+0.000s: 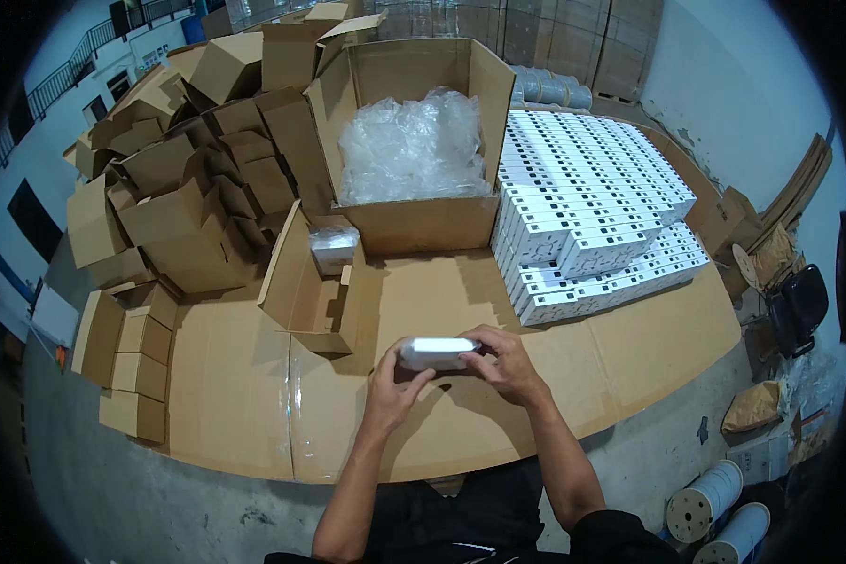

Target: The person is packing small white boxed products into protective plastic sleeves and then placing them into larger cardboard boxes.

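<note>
Both of my hands hold a small white box-shaped unit (pixel 439 353) above the cardboard-covered table. My left hand (pixel 390 383) grips its left end, thumb underneath. At the other end, the fingers and thumb of my right hand (pixel 506 365) close on it; a bit of clear plastic seems to show there. Just ahead and to the left stands an open cardboard carton (pixel 324 318) with a plastic-wrapped white unit (pixel 334 246) at its far end. Behind it, a large open carton (pixel 423 226) is filled with clear plastic bags (pixel 414 146).
Stacked rows of white units (pixel 587 188) cover the table's back right. Empty cartons (pixel 188 179) are heaped at the left, with a divided carton (pixel 141 367) near the left edge. Cable spools (pixel 705 503) and a black chair (pixel 799 310) stand on the floor at the right.
</note>
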`<move>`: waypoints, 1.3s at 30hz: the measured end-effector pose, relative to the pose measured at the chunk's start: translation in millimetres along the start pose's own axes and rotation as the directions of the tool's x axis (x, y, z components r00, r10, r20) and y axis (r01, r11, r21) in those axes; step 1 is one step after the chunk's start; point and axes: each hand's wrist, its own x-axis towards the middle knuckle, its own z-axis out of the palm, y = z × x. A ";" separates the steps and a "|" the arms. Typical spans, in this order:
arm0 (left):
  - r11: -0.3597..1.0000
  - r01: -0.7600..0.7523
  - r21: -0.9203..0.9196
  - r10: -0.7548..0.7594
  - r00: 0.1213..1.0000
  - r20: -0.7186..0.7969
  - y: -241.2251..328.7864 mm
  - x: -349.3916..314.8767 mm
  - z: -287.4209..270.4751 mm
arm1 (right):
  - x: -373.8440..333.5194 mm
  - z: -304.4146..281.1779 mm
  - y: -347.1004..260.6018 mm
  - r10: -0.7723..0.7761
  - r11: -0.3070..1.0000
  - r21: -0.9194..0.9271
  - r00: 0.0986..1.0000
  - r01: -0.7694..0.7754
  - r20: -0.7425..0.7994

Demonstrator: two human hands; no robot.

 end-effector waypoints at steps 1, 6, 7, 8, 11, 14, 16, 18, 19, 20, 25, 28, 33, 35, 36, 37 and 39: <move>0.974 -0.024 0.224 0.032 0.999 -0.030 3.4 -6.2 -2.0 | 1.7 1.7 5.1 -0.004 1.000 0.001 1.000 0.003 0.005; 0.634 -0.199 0.748 0.185 0.977 0.103 -5.3 -24.4 -0.9 | 38.1 11.9 39.5 0.104 0.925 0.375 0.991 -0.067 -0.080; 0.631 -0.191 0.752 0.184 0.978 0.094 -6.7 -25.3 -0.6 | 51.1 16.9 40.3 0.084 0.892 0.451 0.992 -0.034 -0.092; 0.597 -0.203 0.776 0.187 0.976 0.112 -6.9 -23.5 0.8 | 64.8 22.1 43.2 0.052 0.887 0.461 0.993 0.003 -0.105; 0.562 -0.206 0.801 0.191 0.975 0.116 -0.3 -22.7 1.3 | 111.6 37.7 33.7 -0.050 0.811 0.571 0.988 0.127 -0.149; 0.577 -0.187 0.795 0.182 0.978 0.099 -1.1 -21.2 -1.2 | 151.2 59.1 24.2 -0.075 0.741 0.654 0.986 0.153 -0.145; 0.586 -0.180 0.790 0.184 0.979 0.087 -1.9 -19.6 0.2 | 172.9 71.0 21.3 -0.065 0.713 0.689 0.990 0.132 -0.122; 0.578 -0.177 0.797 0.182 0.980 0.085 -3.2 -17.3 1.4 | 191.8 80.3 23.9 -0.047 0.688 0.720 0.996 0.084 -0.071; 0.575 -0.172 0.800 0.183 0.980 0.079 -2.7 -17.1 2.1 | 198.4 84.0 25.4 -0.052 0.685 0.723 0.996 0.084 -0.067; 0.583 -0.166 0.795 0.176 0.981 0.076 -2.7 -17.9 1.9 | 204.2 89.2 26.9 -0.042 0.680 0.731 0.998 0.057 -0.038; 0.576 -0.157 0.802 0.173 0.983 0.068 -3.2 -18.0 4.2 | 220.2 96.2 37.8 -0.061 0.721 0.693 0.998 0.023 0.031; 0.588 -0.168 0.791 0.184 0.980 0.072 -2.5 -16.2 5.3 | 224.5 91.5 37.7 -0.065 0.811 0.584 0.997 0.031 0.037; 0.611 -0.152 0.777 0.176 0.983 0.055 0.5 -17.0 -0.2 | 222.7 82.0 -5.6 -0.238 0.963 0.161 0.964 0.218 0.116; 0.610 -0.158 0.776 0.183 0.982 0.057 -1.9 -17.3 1.5 | 226.9 84.7 -1.2 -0.351 0.936 0.052 0.931 0.348 0.098; 0.608 -0.164 0.777 0.190 0.980 0.058 -2.2 -16.5 2.5 | 229.7 85.5 1.5 -0.462 0.882 -0.059 0.882 0.468 0.092; 0.608 -0.167 0.776 0.193 0.979 0.060 -2.0 -15.3 3.0 | 232.7 86.1 4.1 -0.462 0.881 -0.061 0.882 0.468 0.091; 0.609 -0.160 0.777 0.181 0.982 0.060 -0.4 -15.9 2.4 | 234.7 91.9 4.8 -0.470 0.843 -0.189 0.861 0.503 0.196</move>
